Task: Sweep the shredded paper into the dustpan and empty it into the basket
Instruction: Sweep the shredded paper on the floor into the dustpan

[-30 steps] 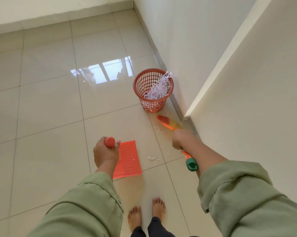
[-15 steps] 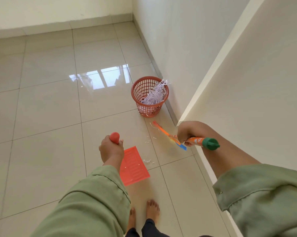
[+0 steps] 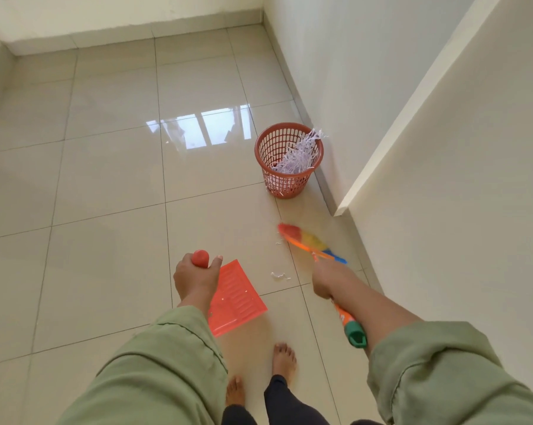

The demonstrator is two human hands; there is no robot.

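My left hand (image 3: 194,279) grips the round-ended handle of an orange dustpan (image 3: 236,299), whose pan rests low over the floor tiles. My right hand (image 3: 323,279) holds a brush (image 3: 311,245) with rainbow bristles, an orange shaft and a green end cap; the bristles are blurred, just above the floor near the wall. A few white paper shreds (image 3: 280,276) lie between pan and brush, and a smaller bit (image 3: 279,242) lies by the bristles. An orange mesh basket (image 3: 277,179) stands against the wall ahead, with shredded paper (image 3: 295,156) piled inside and spilling over its rim.
Glossy beige floor tiles (image 3: 111,185) spread wide to the left and ahead. A cream wall (image 3: 443,148) with a projecting corner runs along the right, close to the brush. My bare feet (image 3: 283,360) stand just behind the dustpan.
The brush has swung from a raised, sideways position back down with its bristles toward the floor near the wall. The dustpan stays held in about the same place.
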